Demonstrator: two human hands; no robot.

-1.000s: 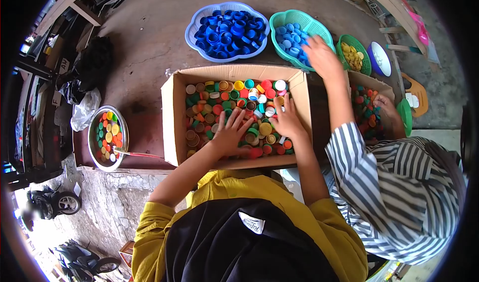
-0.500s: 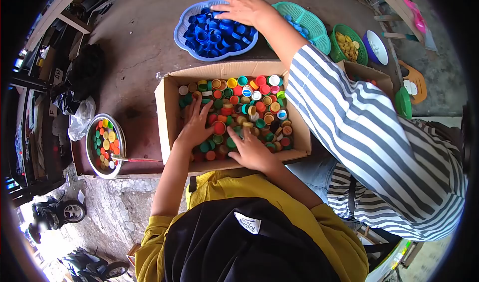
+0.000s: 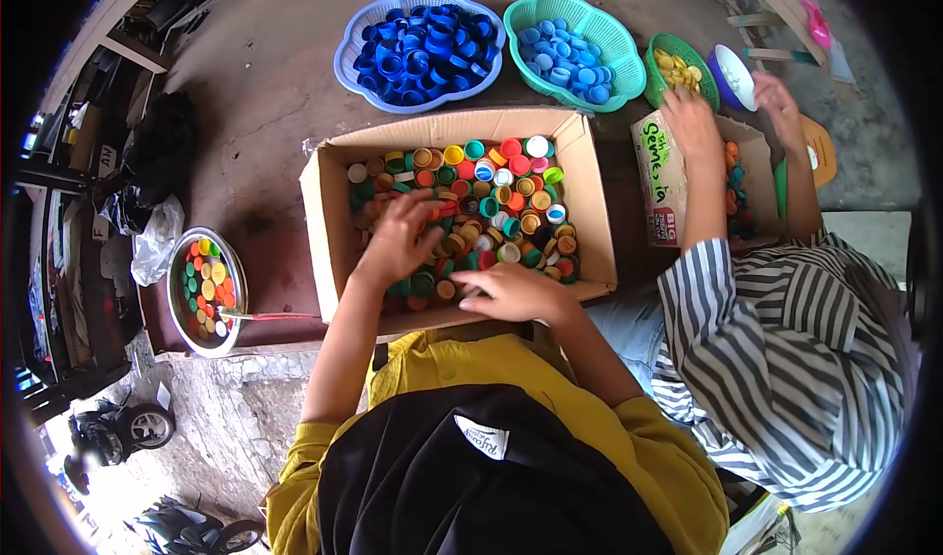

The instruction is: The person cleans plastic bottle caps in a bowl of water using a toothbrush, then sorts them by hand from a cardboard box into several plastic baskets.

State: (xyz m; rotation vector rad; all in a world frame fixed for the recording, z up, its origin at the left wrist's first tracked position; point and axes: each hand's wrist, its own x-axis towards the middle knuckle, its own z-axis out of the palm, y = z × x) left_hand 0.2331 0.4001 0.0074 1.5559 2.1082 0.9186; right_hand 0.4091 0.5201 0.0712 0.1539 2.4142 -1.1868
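A cardboard box (image 3: 457, 123) in front of me holds a mixed layer of bottle caps (image 3: 501, 196) in red, green, orange, gold, yellow and white. Over the caps in its left half is my left hand (image 3: 398, 236), fingers apart and bent down toward them. My right hand (image 3: 511, 292) lies low at the box's near side, fingers spread and pointing left, with the tips at the caps. No cap shows clearly held in either hand.
Behind the box stand a blue basket (image 3: 344, 64) and a teal basket (image 3: 629, 49). A co-worker's hands (image 3: 693, 123) are by a green basket (image 3: 656, 88) and smaller box (image 3: 653, 167). At left is a metal bowl (image 3: 177, 305) of caps.
The co-worker's arm has withdrawn from above the blue basket to the right. My left hand has shifted slightly right and down; my right hand has moved slightly right and down too.
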